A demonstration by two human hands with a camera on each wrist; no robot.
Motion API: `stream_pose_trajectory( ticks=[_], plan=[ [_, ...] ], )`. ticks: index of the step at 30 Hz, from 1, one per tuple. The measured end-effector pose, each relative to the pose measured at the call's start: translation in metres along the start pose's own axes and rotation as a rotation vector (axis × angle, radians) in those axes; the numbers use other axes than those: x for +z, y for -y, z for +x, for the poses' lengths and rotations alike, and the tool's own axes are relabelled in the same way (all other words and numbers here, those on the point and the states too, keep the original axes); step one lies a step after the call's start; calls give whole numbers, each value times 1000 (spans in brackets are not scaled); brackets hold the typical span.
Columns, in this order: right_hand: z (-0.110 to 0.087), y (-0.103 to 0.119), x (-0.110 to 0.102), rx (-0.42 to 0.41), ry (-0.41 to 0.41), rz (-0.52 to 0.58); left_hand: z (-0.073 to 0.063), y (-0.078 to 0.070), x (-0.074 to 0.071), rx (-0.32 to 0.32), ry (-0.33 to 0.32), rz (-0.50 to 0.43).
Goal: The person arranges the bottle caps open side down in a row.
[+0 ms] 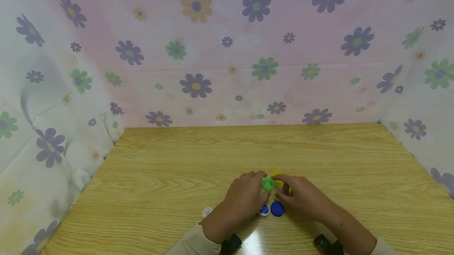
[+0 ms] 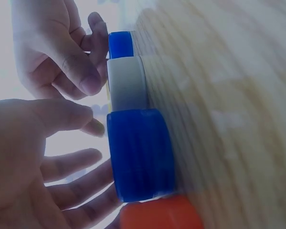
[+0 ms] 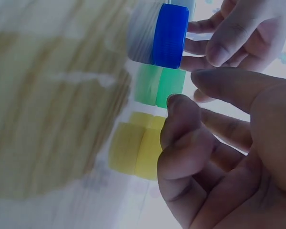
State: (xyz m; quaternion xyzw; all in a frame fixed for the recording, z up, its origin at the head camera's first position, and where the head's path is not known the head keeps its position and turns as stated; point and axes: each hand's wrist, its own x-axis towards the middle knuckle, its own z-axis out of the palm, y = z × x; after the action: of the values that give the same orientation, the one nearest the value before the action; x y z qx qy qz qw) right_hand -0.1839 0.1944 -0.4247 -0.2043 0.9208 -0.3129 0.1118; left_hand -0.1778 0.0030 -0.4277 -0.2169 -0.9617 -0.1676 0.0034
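Note:
A green bottle cap (image 1: 268,184) sits on the table between the two hands, its hollow side facing up. My left hand (image 1: 245,195) is at its left, fingers spread and fairly straight, with nothing in the grasp in the left wrist view. On the other side, my right hand (image 1: 301,196) has thumb and index apart, fingertips right at the green cap's edge, other fingers loosely bent. Yellow caps (image 1: 278,176) lie behind, partly hidden by the right hand. Nearer me are a blue cap (image 1: 277,209) and a white cap with blue print (image 1: 264,210).
Another white cap (image 1: 207,212) lies left of the left wrist. An orange cap (image 2: 162,213) shows beside a blue one (image 2: 140,155) in the left wrist view. The wooden table (image 1: 159,168) is enclosed by flowered cloth (image 1: 227,69) at back and sides.

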Motion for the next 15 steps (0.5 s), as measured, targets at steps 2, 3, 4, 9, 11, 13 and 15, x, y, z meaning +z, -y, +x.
stream_pose_trajectory(
  ticks=[2,3,4,9,11,13,15],
  plan=[
    [0,0,0,5,13,9,0,0,1,-1,6,23],
    [0,0,0,9,19,14,0,0,1,-2,9,32],
    [0,-1,1,13,25,21,0,0,2,0,10,41],
    [0,-2,3,26,50,44,0,0,2,3,30,60],
    [0,-2,4,24,50,43,-1,1,2,6,40,58],
    [0,-2,4,23,46,41,-1,1,2,14,41,51],
    [1,-1,4,24,43,36,-2,2,1,27,38,45]
  ],
)
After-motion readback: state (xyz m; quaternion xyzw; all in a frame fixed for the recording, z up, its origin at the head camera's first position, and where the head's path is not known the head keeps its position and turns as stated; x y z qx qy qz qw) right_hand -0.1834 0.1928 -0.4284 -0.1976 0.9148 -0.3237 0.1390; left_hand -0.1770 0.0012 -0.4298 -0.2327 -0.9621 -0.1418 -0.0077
